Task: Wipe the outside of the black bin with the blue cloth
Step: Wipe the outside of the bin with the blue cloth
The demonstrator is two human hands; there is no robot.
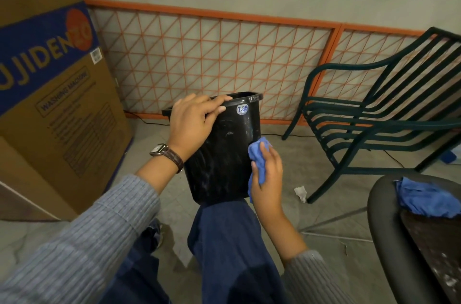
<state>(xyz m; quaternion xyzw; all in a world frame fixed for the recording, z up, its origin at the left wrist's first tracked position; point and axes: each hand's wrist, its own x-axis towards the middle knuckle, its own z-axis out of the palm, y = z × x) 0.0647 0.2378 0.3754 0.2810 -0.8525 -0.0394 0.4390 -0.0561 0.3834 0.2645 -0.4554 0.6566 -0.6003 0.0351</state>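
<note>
One black bin (222, 154) propped on a knee (224, 219); open floor (349, 194) right of the right hand (268, 179), chair (349, 65) beyond. Left hand (192, 124) curled over the rim. Right hand clutching blue cloth (258, 151) against the bin's right edge. Two cloths in all: second blue cloth (426, 199) farther right on tabletop (381, 216).

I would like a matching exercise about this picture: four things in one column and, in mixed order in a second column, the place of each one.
Column one:
1. black bin
2. blue cloth
3. wristwatch
4. cardboard box

Column two:
a. pressed on the bin's side by the right hand
b. at the far left of the picture
c. gripped at its rim by the left hand
d. strapped round the left wrist

Right pairs: 1-c, 2-a, 3-d, 4-b.
</note>
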